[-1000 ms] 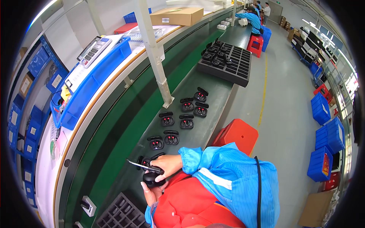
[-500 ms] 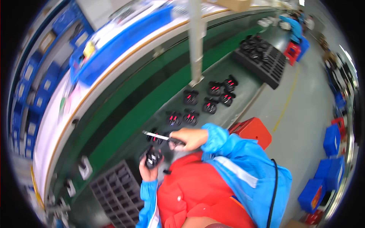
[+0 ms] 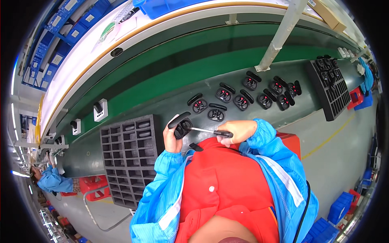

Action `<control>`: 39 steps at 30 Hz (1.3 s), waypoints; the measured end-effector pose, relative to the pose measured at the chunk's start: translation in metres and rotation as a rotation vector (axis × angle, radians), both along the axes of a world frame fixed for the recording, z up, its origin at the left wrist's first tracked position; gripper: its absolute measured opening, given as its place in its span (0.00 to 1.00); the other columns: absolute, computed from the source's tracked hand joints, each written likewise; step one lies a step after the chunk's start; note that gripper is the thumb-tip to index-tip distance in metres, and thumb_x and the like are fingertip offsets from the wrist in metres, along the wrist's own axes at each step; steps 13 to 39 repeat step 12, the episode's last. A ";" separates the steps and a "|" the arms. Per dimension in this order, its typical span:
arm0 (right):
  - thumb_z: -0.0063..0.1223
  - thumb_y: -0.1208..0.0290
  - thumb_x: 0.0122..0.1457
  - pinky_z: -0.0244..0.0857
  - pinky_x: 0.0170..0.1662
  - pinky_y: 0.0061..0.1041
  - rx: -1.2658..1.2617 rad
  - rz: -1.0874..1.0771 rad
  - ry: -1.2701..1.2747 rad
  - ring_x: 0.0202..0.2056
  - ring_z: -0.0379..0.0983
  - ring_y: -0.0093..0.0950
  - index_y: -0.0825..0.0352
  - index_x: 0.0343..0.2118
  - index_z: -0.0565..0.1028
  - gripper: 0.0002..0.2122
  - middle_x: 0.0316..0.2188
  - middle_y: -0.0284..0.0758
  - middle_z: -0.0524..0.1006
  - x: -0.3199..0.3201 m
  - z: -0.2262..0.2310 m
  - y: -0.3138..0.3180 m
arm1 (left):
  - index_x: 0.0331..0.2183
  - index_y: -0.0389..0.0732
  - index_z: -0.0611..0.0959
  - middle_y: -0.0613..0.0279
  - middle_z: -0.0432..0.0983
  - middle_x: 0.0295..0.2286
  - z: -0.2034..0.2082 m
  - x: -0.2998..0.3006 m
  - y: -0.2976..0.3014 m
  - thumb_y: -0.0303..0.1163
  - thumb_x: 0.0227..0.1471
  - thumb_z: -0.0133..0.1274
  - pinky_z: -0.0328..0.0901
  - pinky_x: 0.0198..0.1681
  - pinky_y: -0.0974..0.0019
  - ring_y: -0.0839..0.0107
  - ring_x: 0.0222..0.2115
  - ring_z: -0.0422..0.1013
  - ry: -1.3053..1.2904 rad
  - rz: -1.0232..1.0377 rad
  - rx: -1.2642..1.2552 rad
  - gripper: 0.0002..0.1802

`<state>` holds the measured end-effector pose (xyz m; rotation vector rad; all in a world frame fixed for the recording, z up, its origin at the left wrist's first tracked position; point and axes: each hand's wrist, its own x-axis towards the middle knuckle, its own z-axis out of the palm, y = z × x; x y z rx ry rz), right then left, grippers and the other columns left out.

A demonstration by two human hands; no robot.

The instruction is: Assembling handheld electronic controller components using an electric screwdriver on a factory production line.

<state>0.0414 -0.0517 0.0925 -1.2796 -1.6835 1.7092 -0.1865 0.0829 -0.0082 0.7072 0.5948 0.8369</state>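
An open black earbud case [image 3: 183, 128] with its lid up is held by my left hand [image 3: 172, 139], fingers round its left side. In my right hand [image 3: 240, 132] is a slim tool [image 3: 206, 130] with a black handle and a thin metal shaft. The shaft points left, and its tip meets or overlaps the right side of the held case; contact is not clear. Right of and beyond my hands, several open earbud cases [image 3: 224, 94] lie on the dark green bench [image 3: 162, 106], many with small red lights lit inside.
Left of my hands is a black compartment tray [image 3: 130, 158]. Another black tray [image 3: 330, 91], with cases at its far end, stands at the right. A white post [image 3: 279, 38] rises from the bench. Red stools [image 3: 288, 141] stand nearby. A person in blue [image 3: 54, 180] is far left.
The view has turned, bringing the left tray and sockets further into sight. The tool's tip, earlier above and apart from the held case, is now at the case's right side.
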 end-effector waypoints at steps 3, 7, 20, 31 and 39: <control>0.49 0.74 0.51 0.66 0.31 0.25 0.039 0.026 -0.057 0.25 0.73 0.26 0.71 0.31 0.70 0.07 0.22 0.37 0.75 0.001 0.006 -0.001 | 0.44 0.30 0.72 0.52 0.72 0.40 0.004 0.001 -0.004 0.28 0.51 0.47 0.66 0.45 0.64 0.64 0.41 0.70 0.017 0.052 0.071 0.18; 0.49 0.74 0.50 0.66 0.31 0.25 0.041 0.024 -0.038 0.25 0.73 0.26 0.71 0.30 0.70 0.07 0.22 0.37 0.75 0.004 0.005 0.000 | 0.45 0.30 0.72 0.52 0.72 0.40 0.004 0.003 -0.003 0.26 0.51 0.46 0.65 0.46 0.64 0.65 0.41 0.70 0.021 0.040 0.049 0.18; 0.48 0.72 0.52 0.64 0.34 0.25 0.039 0.050 -0.031 0.26 0.72 0.26 0.70 0.31 0.70 0.07 0.21 0.35 0.75 0.005 0.008 0.001 | 0.45 0.30 0.72 0.52 0.72 0.40 -0.003 0.004 -0.001 0.26 0.51 0.47 0.64 0.47 0.64 0.65 0.41 0.70 0.049 0.055 0.046 0.19; 0.48 0.72 0.52 0.64 0.34 0.25 0.039 0.050 -0.031 0.26 0.72 0.26 0.70 0.31 0.70 0.07 0.21 0.35 0.75 0.005 0.008 0.001 | 0.45 0.30 0.72 0.52 0.72 0.40 -0.003 0.004 -0.001 0.26 0.51 0.47 0.64 0.47 0.64 0.65 0.41 0.70 0.049 0.055 0.046 0.19; 0.48 0.72 0.52 0.64 0.34 0.25 0.039 0.050 -0.031 0.26 0.72 0.26 0.70 0.31 0.70 0.07 0.21 0.35 0.75 0.005 0.008 0.001 | 0.45 0.30 0.72 0.52 0.72 0.40 -0.003 0.004 -0.001 0.26 0.51 0.47 0.64 0.47 0.64 0.65 0.41 0.70 0.049 0.055 0.046 0.19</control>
